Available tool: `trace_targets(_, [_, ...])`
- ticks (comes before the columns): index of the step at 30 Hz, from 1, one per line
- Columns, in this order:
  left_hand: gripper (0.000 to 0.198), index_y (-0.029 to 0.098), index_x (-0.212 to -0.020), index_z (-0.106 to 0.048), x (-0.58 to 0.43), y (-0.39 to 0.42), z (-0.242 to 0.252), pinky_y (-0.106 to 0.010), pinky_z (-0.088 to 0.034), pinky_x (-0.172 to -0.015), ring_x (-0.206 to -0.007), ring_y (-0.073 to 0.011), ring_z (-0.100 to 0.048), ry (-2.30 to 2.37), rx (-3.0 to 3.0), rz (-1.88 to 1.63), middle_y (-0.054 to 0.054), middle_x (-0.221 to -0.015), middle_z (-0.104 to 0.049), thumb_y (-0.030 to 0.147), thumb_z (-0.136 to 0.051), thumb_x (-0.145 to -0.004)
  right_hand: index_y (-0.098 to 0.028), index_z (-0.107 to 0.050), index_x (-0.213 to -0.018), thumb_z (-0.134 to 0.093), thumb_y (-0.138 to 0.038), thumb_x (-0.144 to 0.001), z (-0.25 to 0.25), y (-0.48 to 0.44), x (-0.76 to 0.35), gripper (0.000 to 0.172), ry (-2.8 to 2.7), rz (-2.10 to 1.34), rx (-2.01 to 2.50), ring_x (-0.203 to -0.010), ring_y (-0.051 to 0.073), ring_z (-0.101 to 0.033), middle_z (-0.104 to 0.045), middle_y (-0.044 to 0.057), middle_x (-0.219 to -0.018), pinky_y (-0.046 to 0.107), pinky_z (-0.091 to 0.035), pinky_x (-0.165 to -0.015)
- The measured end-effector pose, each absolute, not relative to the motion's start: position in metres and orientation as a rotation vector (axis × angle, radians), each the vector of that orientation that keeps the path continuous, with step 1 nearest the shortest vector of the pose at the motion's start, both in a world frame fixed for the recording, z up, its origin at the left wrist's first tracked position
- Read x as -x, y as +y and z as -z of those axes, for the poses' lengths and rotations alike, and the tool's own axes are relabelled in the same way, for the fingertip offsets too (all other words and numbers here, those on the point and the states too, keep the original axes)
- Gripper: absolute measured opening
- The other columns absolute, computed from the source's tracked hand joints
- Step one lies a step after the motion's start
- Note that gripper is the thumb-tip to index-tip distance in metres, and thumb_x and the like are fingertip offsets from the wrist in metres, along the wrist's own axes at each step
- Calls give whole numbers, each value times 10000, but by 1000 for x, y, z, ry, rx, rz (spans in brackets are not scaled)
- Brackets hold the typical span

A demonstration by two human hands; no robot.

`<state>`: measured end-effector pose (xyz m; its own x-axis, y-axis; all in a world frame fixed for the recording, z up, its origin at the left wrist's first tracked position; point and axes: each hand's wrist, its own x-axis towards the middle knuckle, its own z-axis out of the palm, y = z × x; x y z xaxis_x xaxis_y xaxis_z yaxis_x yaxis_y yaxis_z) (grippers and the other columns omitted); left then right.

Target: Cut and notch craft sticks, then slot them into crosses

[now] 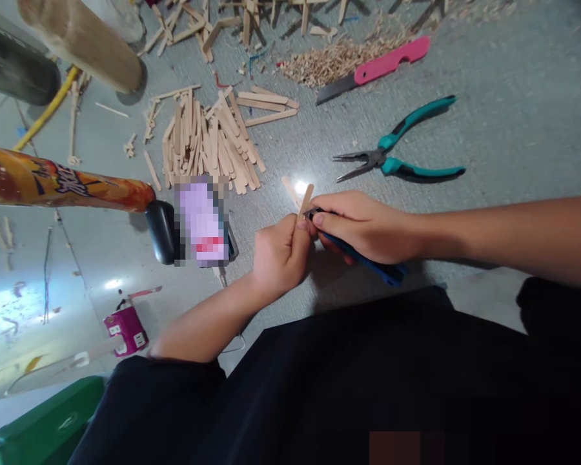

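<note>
My left hand [283, 250] is closed on a wooden craft stick [306, 199], which sticks up past the thumb. Wrapped round a blue-handled cutting tool, perhaps side cutters [363, 257], my right hand [361, 223] is closed as well. The tool's dark jaws [312, 212] meet the stick just beside my left fingertips; whether they have bitten into it I cannot tell. A second pale stick [290, 190] shows behind the held one, near a bright glare spot. Open long-nose pliers [380, 156] with teal handles lie on the table beyond my right hand.
A pile of craft sticks [213, 139] lies ahead, beside a lit phone [204, 223] and a black case [162, 232]. Farther off are a pink-handled knife [392, 61], wood chips [326, 61] and stick structures [252, 19]. An orange packet [62, 179] and a purple adapter [124, 329] are at left.
</note>
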<state>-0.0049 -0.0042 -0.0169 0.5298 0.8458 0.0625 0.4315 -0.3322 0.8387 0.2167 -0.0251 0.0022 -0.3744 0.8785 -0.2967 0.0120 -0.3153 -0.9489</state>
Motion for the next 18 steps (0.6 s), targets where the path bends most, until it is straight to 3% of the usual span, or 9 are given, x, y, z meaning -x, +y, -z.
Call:
trace_targets(8, [497, 261, -825, -537, 2, -4, 21, -400, -186, -651, -589, -165, -360, 1090, -2248, -610, 6, -645, -501, 455, -448, -1275, -258, -552, -724, -566, -233, -1211, -3, -27, -211, 488, -1339, -1720, 1378, -372, 141, -584, -593, -19, -561, 326, -404, -401])
trace_targets(18, [488, 276, -816, -511, 3, -5, 20, -407, -187, -641, -553, -160, -327, 1014, -2299, -553, 3, -628, -484, 437, -447, -1272, -256, -538, -636, -514, -207, -1237, -13, -27, -212, 604, -1351, -1831, 1442, -336, 163, -590, -593, 14, -515, 324, -378, -351])
